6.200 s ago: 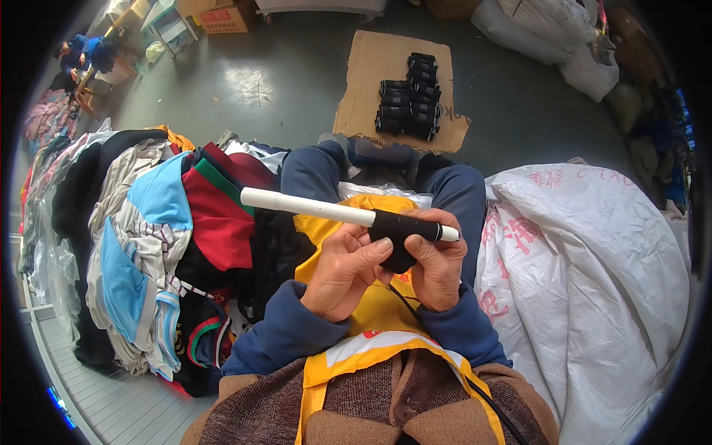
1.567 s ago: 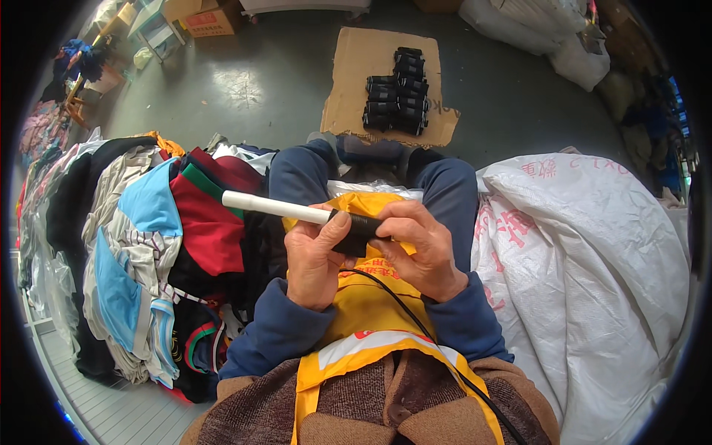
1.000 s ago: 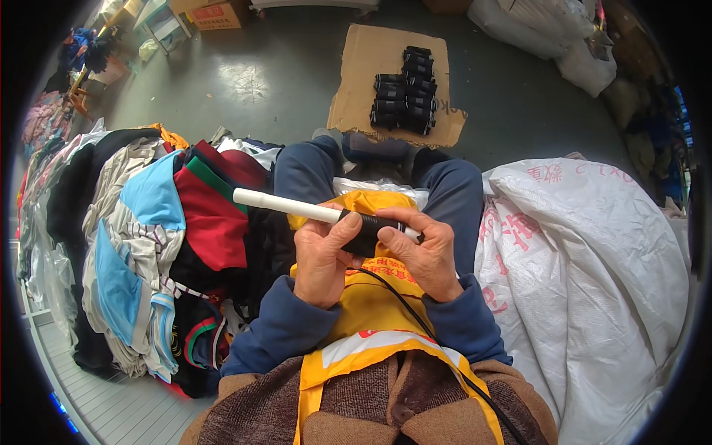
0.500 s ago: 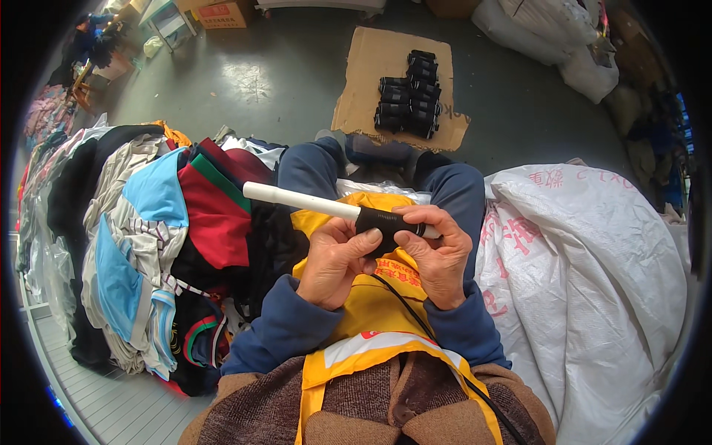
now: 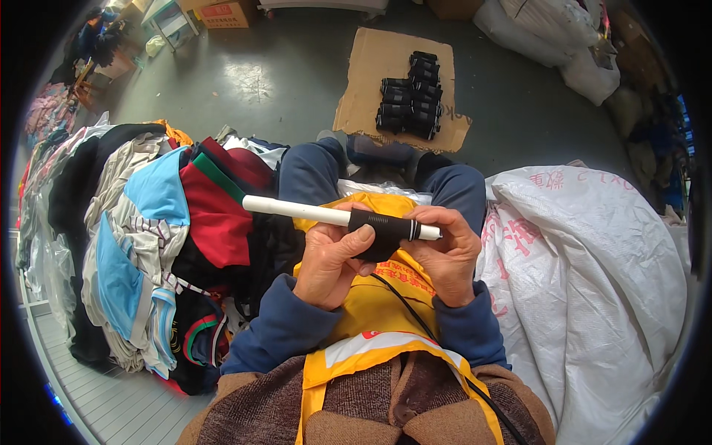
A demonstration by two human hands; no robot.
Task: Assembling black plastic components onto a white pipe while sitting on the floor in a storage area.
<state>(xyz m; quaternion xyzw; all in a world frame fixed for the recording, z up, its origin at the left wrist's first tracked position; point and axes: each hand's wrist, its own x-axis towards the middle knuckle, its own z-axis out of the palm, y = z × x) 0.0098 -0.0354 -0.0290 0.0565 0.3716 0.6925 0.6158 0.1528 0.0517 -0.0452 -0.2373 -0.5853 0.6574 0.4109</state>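
White plastic shows along a slim tube (image 5: 297,211) that the person holds level above the lap, with a black fabric sleeve (image 5: 382,226) wound snugly round its right-hand part. The left hand (image 5: 330,259) grips from below, its fingers (image 5: 361,236) curled up against the near side of the black sleeve and clenched on it. The right hand (image 5: 445,252) closes round the tube's right end, its fingers wrapped over the top so that only a short white tip shows beside them. Just under both hands lies a yellow apron (image 5: 371,311), and a thin black cord (image 5: 408,311) runs down across it. Beyond the fingers, past the knees, a sheet of cardboard (image 5: 371,81) lies on the floor and carries a stack of black rolls (image 5: 409,104), well apart from the hands. Left of the left hand sits a heap of clothes (image 5: 148,222) in red, blue and white; right of the right hand bulges a large white sack (image 5: 593,267).
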